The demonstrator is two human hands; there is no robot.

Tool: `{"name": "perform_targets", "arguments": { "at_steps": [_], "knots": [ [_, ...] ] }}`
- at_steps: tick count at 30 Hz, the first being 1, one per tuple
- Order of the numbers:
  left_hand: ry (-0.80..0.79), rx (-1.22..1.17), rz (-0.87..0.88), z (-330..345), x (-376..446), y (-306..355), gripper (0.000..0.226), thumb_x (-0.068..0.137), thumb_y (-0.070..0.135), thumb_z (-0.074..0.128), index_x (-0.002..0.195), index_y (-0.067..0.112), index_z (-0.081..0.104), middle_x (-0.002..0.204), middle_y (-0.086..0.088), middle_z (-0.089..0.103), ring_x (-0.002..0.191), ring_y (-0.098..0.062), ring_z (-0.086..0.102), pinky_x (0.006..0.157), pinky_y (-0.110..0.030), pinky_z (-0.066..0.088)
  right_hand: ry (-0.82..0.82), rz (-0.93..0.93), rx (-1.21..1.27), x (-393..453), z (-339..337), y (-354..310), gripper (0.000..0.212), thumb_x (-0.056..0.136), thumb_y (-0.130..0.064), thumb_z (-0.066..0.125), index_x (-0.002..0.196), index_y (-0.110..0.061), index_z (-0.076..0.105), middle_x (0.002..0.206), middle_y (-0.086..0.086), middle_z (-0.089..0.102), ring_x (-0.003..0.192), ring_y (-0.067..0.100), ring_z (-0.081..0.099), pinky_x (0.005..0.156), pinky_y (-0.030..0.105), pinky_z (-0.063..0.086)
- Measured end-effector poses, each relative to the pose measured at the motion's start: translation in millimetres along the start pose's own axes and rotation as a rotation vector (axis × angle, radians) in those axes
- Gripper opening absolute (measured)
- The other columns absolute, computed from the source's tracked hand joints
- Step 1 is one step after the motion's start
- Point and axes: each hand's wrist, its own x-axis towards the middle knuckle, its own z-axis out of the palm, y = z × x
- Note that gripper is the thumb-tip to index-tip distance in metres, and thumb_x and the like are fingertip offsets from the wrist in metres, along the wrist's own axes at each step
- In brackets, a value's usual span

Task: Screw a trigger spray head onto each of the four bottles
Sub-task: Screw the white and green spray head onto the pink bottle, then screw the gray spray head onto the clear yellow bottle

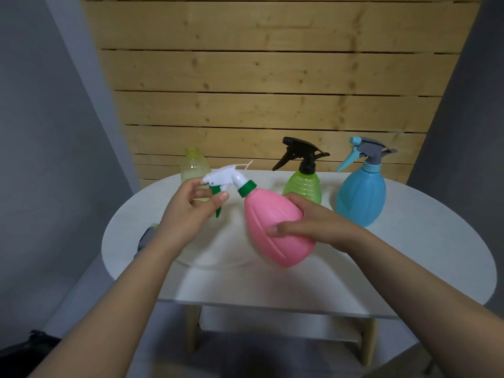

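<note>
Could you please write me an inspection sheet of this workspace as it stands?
Surface: round white table.
Job's things: pink plastic bottle tilted, white-and-green trigger head at its neck; green ribbed bottle with black head and blue bottle with grey-blue head stand upright; yellow-green clear bottle has no head.
Clutter: grey object at table's left edge, unclear.
Grippers: left hand holds the trigger head; right hand grips the pink bottle.
Cables: nothing seen.
Surroundings: wooden plank wall.
</note>
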Motion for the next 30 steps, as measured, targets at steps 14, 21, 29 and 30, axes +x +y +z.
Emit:
{"name": "perform_targets", "arguments": {
  "at_steps": [14,21,29,30],
  "knots": [
    [-0.151,-0.149,-0.115,30.1,28.4,-15.4,0.036,0.096,0.023,0.043,0.131,0.026,0.052,0.13,0.0,0.057,0.112,-0.017,0.059,0.087,-0.033,0.054,0.185,-0.189,0.227,77.4,34.9,10.8,0.079,0.07,-0.027,0.079,0.138,-0.025,0.037,0.129,0.001,0.051,0.112,0.021,0.054,0.089,0.038,0.052],
    [-0.182,-0.116,-0.049,40.4,40.4,-25.6,0.042,0.096,0.024,0.042,0.138,0.033,0.041,0.129,0.012,0.05,0.118,-0.011,0.05,0.095,-0.028,0.045,0.248,-0.203,0.062,94.9,40.6,15.7,0.085,0.08,-0.031,0.071,0.147,-0.023,0.02,0.144,0.002,0.043,0.125,0.025,0.048,0.1,0.044,0.045],
    [-0.042,0.017,-0.05,34.4,34.2,-29.3,0.03,0.093,0.021,0.044,0.12,0.027,0.056,0.118,0.011,0.058,0.109,-0.01,0.053,0.093,-0.031,0.046,0.368,-0.026,-0.194,85.6,56.3,13.4,0.084,0.086,-0.031,0.061,0.148,-0.006,0.01,0.149,0.013,0.038,0.131,0.032,0.043,0.094,0.035,0.039],
    [-0.001,0.045,-0.048,30.4,31.2,-30.7,0.024,0.093,0.021,0.044,0.111,0.027,0.059,0.11,0.012,0.06,0.106,-0.011,0.056,0.093,-0.033,0.047,0.409,-0.003,-0.201,81.3,59.6,13.8,0.078,0.085,-0.028,0.062,0.145,-0.004,0.018,0.143,0.014,0.045,0.126,0.032,0.047,0.087,0.033,0.04]
  ]
}}
